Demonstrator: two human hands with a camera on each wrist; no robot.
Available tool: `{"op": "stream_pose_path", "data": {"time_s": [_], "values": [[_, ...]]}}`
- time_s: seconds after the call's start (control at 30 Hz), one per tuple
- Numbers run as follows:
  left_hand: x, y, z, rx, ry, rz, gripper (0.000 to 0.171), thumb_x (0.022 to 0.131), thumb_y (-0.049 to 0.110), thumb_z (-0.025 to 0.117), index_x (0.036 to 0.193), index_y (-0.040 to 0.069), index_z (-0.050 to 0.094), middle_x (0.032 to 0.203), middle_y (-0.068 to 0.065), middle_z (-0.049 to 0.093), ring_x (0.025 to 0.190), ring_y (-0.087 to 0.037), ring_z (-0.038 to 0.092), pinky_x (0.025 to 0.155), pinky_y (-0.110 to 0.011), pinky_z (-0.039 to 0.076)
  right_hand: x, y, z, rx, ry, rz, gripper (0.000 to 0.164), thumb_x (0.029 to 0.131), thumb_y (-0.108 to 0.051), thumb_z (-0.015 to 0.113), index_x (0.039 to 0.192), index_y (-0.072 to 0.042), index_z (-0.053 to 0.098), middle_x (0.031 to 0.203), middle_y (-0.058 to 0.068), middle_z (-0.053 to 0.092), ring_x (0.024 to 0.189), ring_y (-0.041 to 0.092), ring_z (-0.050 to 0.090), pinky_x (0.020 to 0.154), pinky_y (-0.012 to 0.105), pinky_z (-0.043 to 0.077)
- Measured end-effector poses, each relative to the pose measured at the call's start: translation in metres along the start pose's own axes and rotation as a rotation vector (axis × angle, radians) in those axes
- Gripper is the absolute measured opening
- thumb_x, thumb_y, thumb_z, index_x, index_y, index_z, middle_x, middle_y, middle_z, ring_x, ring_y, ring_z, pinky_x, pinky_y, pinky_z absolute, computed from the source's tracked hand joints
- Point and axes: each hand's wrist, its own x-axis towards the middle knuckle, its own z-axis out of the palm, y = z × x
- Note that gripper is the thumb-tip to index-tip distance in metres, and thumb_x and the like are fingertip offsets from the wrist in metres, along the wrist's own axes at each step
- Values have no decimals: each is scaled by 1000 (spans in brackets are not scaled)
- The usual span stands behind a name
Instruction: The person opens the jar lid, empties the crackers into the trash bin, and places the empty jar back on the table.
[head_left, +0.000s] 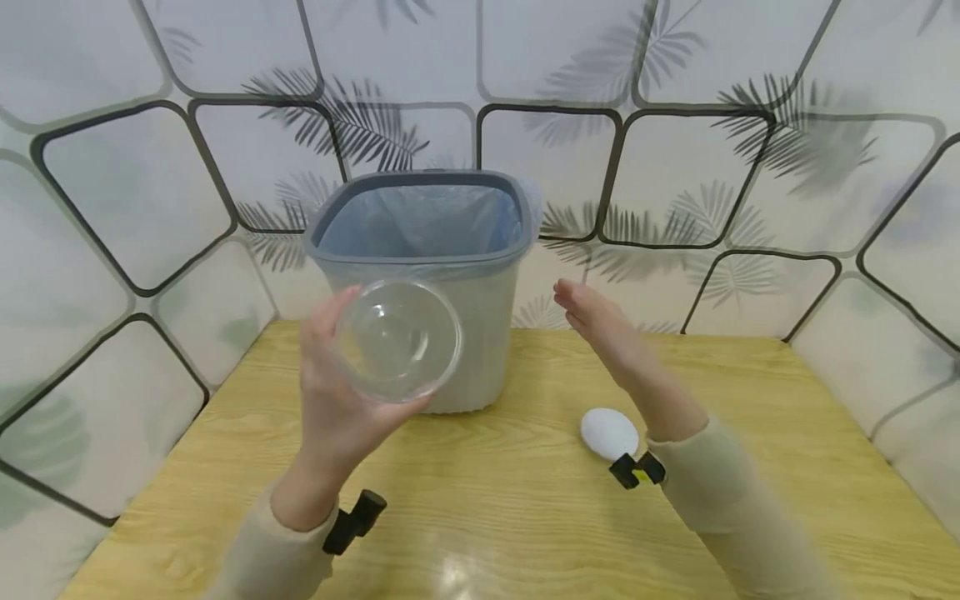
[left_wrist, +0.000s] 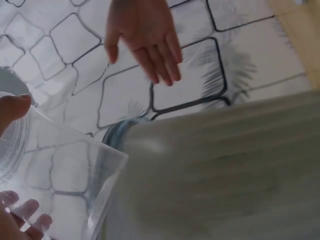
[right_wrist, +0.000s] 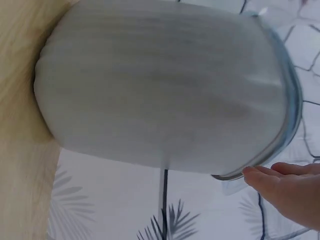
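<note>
My left hand (head_left: 337,387) grips a clear plastic jar (head_left: 400,340) round its side, thumb on one side and fingers on the other. Its round end faces the head camera, and in the left wrist view its see-through wall (left_wrist: 70,165) looks bare, with the wallpaper showing through. Behind the jar stands a trash bin (head_left: 480,333) with a grey-blue rim and a thin clear liner. To the right of the bin, my right hand (head_left: 603,329) is raised with straight fingers and holds nothing. A white oval piece (head_left: 609,433) lies on the table below my right wrist.
The bin stands on a yellow wood-grain table (head_left: 480,508), close to the back wall (head_left: 555,67). Patterned walls with leaf prints and dark outlines close in the left, back and right sides. Each wrist carries a small black camera mount (head_left: 355,522).
</note>
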Motion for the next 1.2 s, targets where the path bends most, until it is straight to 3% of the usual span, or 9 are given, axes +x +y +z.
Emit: {"op": "stream_pose_path", "data": {"time_s": [0.17, 0.23, 0.43, 0.57, 0.8, 1.03, 1.2], "values": [[-32, -18, 26, 27, -105, -8, 95, 43, 28, 83, 123, -4, 42, 116, -17, 48, 107, -29, 41, 90, -42, 32, -34, 9, 2, -26, -26, -170, 51, 97, -21, 26, 134, 13, 18, 139, 25, 21, 128, 30, 19, 103, 34, 15], [-43, -23, 36, 35, -164, -45, 96, 43, 31, 84, 124, -1, 43, 115, -15, 49, 105, -28, 42, 88, -42, 33, -43, 10, 1, -54, -19, -218, 50, 97, -20, 27, 134, 14, 19, 138, 26, 23, 128, 32, 20, 103, 36, 15], [-69, -33, 63, -53, -449, -370, 94, 45, 34, 87, 127, 14, 44, 117, -9, 49, 104, -25, 40, 83, -43, 35, -64, 14, 0, -181, -1, -240, 48, 97, -18, 26, 134, 12, 19, 138, 24, 24, 127, 32, 21, 101, 43, 15], [-84, -39, 76, -133, -561, -521, 93, 48, 31, 87, 127, 14, 43, 118, -10, 45, 105, -26, 40, 84, -42, 37, -71, 22, 0, -229, 5, -237, 47, 97, -15, 27, 134, 12, 18, 138, 24, 24, 127, 33, 21, 100, 46, 17], [-104, -50, 92, -204, -617, -584, 93, 52, 19, 86, 130, 9, 38, 120, -15, 41, 108, -32, 41, 86, -46, 37, -78, 37, 3, -254, 13, -213, 47, 97, -15, 26, 135, 12, 17, 138, 26, 22, 127, 36, 19, 99, 51, 16], [-112, -53, 97, -193, -649, -618, 92, 54, 17, 85, 132, 7, 37, 124, -16, 42, 111, -33, 41, 88, -50, 35, -81, 45, 6, -306, 13, -201, 46, 97, -11, 30, 136, 10, 18, 140, 23, 21, 128, 34, 18, 100, 47, 16], [-114, -56, 101, -192, -669, -601, 90, 56, 17, 84, 131, 6, 36, 125, -14, 43, 113, -33, 40, 89, -48, 34, -82, 45, 5, -363, 42, -186, 47, 96, -11, 33, 138, 6, 18, 140, 21, 21, 128, 33, 17, 100, 50, 15]]}}
